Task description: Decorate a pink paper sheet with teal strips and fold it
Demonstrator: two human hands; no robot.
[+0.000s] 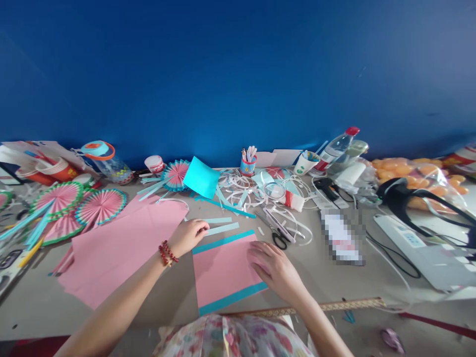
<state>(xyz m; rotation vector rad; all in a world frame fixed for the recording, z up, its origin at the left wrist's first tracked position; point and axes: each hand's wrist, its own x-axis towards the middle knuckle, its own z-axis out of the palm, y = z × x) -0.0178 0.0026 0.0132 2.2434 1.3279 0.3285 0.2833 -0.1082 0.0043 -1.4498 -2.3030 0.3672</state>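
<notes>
My left hand (189, 236), with a red bead bracelet on its wrist, has its fingers curled together at the near ends of two pale blue paper strips (225, 228). The lower strip runs out from the fingertips. Under my right hand (275, 267) lies a sheet of pink paper (223, 267), pressed by spread fingers near its right edge. Blue bands run along the sheet's top and bottom edges. Larger pink sheets (122, 248) are stacked beneath and beside my left forearm. Scissors (278, 239) with black handles rest beyond my right hand.
Pleated pink paper fans (101, 205) lie at the left. A bright blue paper square (202, 178), tangled white strips (241, 191), a pen cup (248, 164) and a plastic bottle (337, 148) line the back. At the right are a glue gun (327, 187), a blurred-out phone (342, 238) and black glasses (405, 203).
</notes>
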